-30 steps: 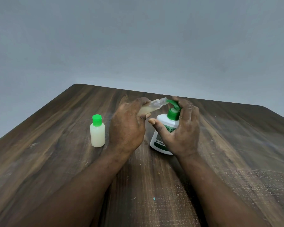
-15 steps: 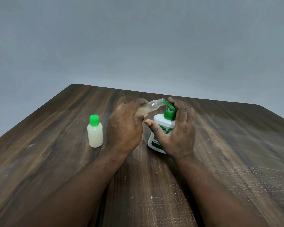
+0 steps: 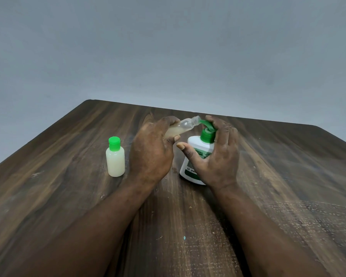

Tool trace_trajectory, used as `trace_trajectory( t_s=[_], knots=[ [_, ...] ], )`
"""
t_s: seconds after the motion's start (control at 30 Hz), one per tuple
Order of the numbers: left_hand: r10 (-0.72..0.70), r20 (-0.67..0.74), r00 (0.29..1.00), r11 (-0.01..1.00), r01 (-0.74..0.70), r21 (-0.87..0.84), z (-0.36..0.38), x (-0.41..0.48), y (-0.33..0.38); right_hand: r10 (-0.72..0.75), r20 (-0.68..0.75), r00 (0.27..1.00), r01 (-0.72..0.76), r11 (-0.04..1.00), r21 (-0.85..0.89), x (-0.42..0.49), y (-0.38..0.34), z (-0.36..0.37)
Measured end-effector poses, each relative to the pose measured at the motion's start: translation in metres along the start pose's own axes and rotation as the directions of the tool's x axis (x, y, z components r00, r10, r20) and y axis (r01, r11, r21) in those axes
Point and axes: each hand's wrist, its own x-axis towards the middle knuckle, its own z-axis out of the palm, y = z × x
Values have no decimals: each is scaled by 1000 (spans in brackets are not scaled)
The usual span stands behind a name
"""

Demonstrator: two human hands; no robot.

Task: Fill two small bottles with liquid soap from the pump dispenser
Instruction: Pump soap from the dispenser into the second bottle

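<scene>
Head view, table [image 3: 68, 196]: dark wood-grain top, matte, with pale scuffs and a few light specks; the far corners are rounded.
Head view, wall [image 3: 168, 47]: plain, smooth grey surface behind the table.
Capped small bottle [image 3: 115, 159]: translucent plastic cylinder with rounded shoulders. It is filled with milky cream liquid and closed by a bright green screw cap. It stands upright on the table, just beside the left hand's wrist side, apart from it.
Left hand [image 3: 150, 154]: back of the hand towards the camera, fingers and thumb curled and clamped round the base of the open small bottle.
Open small bottle [image 3: 183, 127]: clear plastic, uncapped, tilted nearly sideways and held off the table. The cream liquid is pooled in the gripped end and the neck end is clear. Its mouth sits at the tip of the spout.
Pump dispenser [image 3: 196, 154]: white glossy plastic body with a green-and-white printed label, standing on the table and leaning slightly.
Pump head [image 3: 207, 128]: green collar and a curved green spout pointing at the open small bottle.
Right hand [image 3: 218, 156]: fingers close together, bent over the pump head and down the far side. The thumb is stretched across the front of the label, so the hand grips the pump dispenser.
</scene>
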Motion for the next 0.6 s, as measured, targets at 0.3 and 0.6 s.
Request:
trace_trajectory(
  t_s=[0.3,0.6],
  knots=[
    [14,1,1000,1000,-14,-6,0,0,-1,34,21,999,-35,999,4,5,-2,-2],
    [-5,5,1000,1000,5,-3,-1,0,0,5,15,1000,-5,1000,-7,-1,0,0]
  ],
)
